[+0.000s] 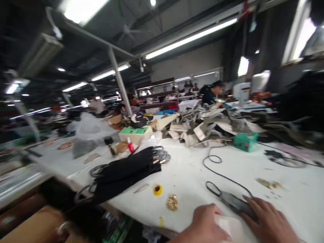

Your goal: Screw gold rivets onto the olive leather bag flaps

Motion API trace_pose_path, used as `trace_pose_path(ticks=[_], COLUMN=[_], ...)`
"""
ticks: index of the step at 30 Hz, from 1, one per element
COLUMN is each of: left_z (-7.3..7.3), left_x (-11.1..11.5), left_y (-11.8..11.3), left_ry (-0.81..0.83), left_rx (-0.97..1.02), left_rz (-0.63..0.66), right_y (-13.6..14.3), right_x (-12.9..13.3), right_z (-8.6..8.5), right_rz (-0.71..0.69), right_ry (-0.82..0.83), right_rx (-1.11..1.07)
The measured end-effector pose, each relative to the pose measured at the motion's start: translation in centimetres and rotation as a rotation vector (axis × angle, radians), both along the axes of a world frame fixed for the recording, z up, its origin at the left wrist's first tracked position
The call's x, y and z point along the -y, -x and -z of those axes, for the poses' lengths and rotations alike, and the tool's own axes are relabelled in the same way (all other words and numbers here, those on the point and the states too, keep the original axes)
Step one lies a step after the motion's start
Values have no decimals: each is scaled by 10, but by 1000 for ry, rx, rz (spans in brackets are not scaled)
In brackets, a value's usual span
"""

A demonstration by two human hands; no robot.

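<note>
white tabletop (187,168): left hand (206,221) holds pale block (231,227), right hand (269,216) grey piece (234,201).

Grey looped pc (233,201), pale pc (234,228) beside

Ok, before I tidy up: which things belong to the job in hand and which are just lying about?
Apparently the job's:
pale piece, held in the left hand
looped grey piece, touched by the right hand
perhaps the small gold pieces

Seemingly just lying about:
round yellow item
red bottle
green box at right
</note>
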State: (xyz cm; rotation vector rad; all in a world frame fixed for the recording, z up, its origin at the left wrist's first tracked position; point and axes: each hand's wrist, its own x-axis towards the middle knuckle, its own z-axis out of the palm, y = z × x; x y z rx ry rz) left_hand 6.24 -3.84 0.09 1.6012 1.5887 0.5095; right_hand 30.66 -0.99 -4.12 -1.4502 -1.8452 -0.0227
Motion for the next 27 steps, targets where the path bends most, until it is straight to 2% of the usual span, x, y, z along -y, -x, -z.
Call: trace_pose_path(ticks=[3, 5, 8, 10, 13, 16, 19, 23, 27], left_z=[-22, -28, -34, -41, -61, -83, -96, -99, -98], left_x=[-1, 2, 12, 21, 32, 41, 47, 54, 61], left_y=[1, 3, 6, 8, 8, 5, 3, 2, 4], left_ry=[43, 79, 109, 96, 81, 1, -232, -472, -570], left_rx=[111, 204, 300, 293, 250, 218, 190, 259, 256], left_rz=[28, 63, 91, 102, 130, 171, 238, 318, 378], right_y=[7, 21, 41, 48, 51, 52, 51, 44, 37], right_x=[21, 38, 66, 81, 95, 103, 107, 115, 124], right_z=[-9, -24, -53, -71, -88, -95, -101, -117, -123], right_rz=[-40, -104, -257, -383, -529, -562, -568, -647, -716], right_ry=[45, 129, 504, 764, 945, 983, 976, 963, 955], right_rx=[-63, -248, -617, -811, -979, -1076, -1155, -1069, -976])
